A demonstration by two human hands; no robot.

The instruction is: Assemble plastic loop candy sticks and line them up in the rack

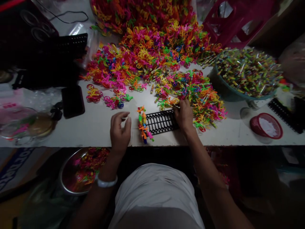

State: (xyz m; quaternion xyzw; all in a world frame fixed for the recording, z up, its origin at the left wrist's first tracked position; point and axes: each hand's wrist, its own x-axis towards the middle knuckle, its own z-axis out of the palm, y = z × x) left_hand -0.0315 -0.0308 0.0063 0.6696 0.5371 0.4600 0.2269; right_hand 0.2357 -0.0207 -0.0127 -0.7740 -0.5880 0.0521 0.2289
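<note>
A black plastic rack [162, 122] with rows of slots lies on the white table. Small bright plastic toy pieces [143, 125] in orange, green, pink and blue line its left end. My left hand [121, 132] hovers just left of them, fingers curved, thumb and forefinger apart, holding nothing I can see. Over the rack's right end is my right hand [184, 116], its fingers closed at the near edge of a loose pile of colourful plastic pieces [202, 98]. Its fingertips are partly hidden, so what they grip is unclear.
Behind lies a large heap of similar pieces [143, 54]. To the right stand a teal basin [238, 95] of small wrapped tubes and a red basket [256, 124]. At left are a phone [73, 101] and black racks [69, 43]. A metal bowl [63, 178] sits below the table edge.
</note>
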